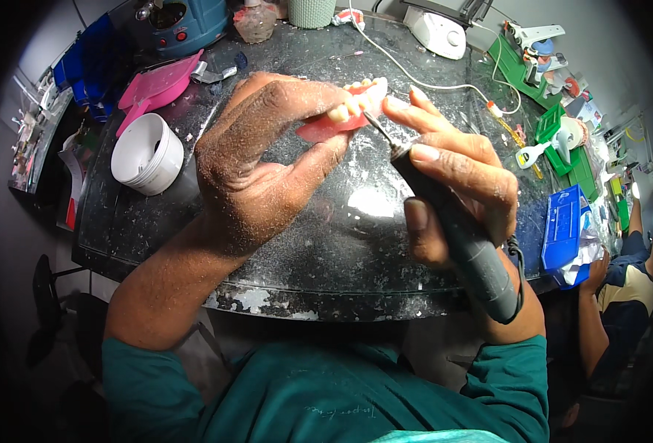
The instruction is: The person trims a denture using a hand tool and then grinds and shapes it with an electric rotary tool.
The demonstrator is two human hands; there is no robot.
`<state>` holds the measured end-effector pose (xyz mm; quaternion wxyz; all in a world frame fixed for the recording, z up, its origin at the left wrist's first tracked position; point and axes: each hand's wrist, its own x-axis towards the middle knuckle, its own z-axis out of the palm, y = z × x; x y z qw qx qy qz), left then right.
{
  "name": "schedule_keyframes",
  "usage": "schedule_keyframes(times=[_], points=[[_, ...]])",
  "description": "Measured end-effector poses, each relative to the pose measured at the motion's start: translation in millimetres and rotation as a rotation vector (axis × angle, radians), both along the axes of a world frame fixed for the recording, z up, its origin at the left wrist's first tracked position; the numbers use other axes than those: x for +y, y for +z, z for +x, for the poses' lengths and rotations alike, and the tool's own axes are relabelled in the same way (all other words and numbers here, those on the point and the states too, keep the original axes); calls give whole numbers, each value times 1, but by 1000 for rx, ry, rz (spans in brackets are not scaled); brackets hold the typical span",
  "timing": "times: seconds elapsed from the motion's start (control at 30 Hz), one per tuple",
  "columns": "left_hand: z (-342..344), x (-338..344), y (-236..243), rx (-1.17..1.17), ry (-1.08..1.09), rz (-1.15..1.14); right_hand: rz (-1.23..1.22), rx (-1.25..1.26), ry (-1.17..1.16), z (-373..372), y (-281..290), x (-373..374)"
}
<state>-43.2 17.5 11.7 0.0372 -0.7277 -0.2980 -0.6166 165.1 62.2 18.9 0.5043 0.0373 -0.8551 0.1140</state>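
Pinched between the thumb and fingers of my left hand (256,159) is a pink denture (332,128) with several cream-coloured teeth along its upper side. My right hand (463,166) grips a black rotary handpiece (455,229) like a pen, its cord hanging at the back end. The thin metal bur (377,128) at its front reaches to the denture beside the teeth; whether the tip touches cannot be made out. Pale dust coats my left hand and wrist. Both hands are above the dark tabletop (326,244).
To the left stand a white tub (148,155) and a pink dustpan (160,85). Behind are a blue machine (186,29) and a white control box (436,33); a white cable (415,80) crosses the table. Blue tray (562,229) lies right, near another person's arm (593,325).
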Motion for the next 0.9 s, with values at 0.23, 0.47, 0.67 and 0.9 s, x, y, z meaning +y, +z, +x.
schedule_keyframes(times=[0.23,0.47,0.67,0.9], points=[[2,-4,1,-35,-1,-61,-31,-23,66,2,0,2],[1,-2,3,-6,-13,-8,16,-28,14,0,-1,1],[-4,-4,1,100,-20,-25,39,-25,-27,-1,0,-1],[-5,-6,2,132,10,-29,52,-16,-19,-1,1,1]])
